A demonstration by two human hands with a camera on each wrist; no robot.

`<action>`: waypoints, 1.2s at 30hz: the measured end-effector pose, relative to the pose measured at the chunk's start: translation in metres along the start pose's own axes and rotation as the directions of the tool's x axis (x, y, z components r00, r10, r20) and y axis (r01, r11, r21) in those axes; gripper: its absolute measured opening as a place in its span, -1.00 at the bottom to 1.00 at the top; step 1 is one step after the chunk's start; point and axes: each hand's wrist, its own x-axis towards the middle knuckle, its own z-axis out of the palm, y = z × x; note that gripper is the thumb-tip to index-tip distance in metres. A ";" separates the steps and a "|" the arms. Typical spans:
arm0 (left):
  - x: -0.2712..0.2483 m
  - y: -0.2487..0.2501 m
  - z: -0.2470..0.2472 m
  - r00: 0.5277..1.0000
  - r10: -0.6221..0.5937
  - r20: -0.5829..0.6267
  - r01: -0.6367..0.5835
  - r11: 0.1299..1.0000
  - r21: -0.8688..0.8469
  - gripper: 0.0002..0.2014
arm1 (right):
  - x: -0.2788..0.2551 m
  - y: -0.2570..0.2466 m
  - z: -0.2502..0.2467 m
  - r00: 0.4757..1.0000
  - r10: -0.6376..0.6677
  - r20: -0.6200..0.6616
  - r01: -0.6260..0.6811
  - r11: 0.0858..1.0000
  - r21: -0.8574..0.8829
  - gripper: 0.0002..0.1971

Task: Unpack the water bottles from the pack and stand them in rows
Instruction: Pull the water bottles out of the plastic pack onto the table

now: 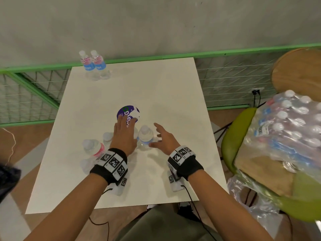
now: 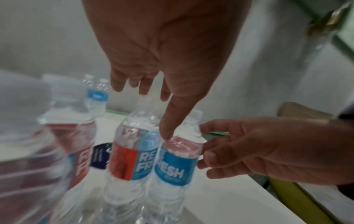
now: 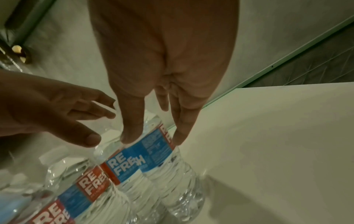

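Hands: your left hand (image 1: 123, 134) and right hand (image 1: 164, 139) are both released, fingers straight, flanking a bottle (image 1: 145, 138) standing upright on the table (image 1: 173, 94).
Wrist views only: blue-and-red "REFRESH" labels, thumbs touching bottle shoulders.
Head view only: the pack (image 1: 288, 129) right of your right hand; two bottles (image 1: 94, 66) far beyond your left.

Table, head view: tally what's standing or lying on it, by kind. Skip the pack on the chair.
water bottles: 6 (2 at the far corner, 4 in the near group, one of them largely hidden)
purple round sticker: 1
Total: 7
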 end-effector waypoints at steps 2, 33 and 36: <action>-0.008 0.019 -0.006 0.991 0.103 -0.083 -0.098 0.993 0.065 -0.36 | -0.023 0.011 -0.015 1.000 0.010 -0.005 -0.010 1.000 0.019 -0.36; 0.004 0.345 0.087 0.437 0.659 0.612 -0.699 0.677 -0.230 -0.37 | -0.246 0.201 -0.239 0.727 0.601 -0.331 -0.651 0.453 -0.609 -0.67; 0.000 0.350 0.088 0.428 0.648 0.629 -0.676 0.692 -0.253 -0.38 | -0.244 0.214 -0.238 0.640 0.572 -0.513 -0.751 0.607 -0.259 -0.60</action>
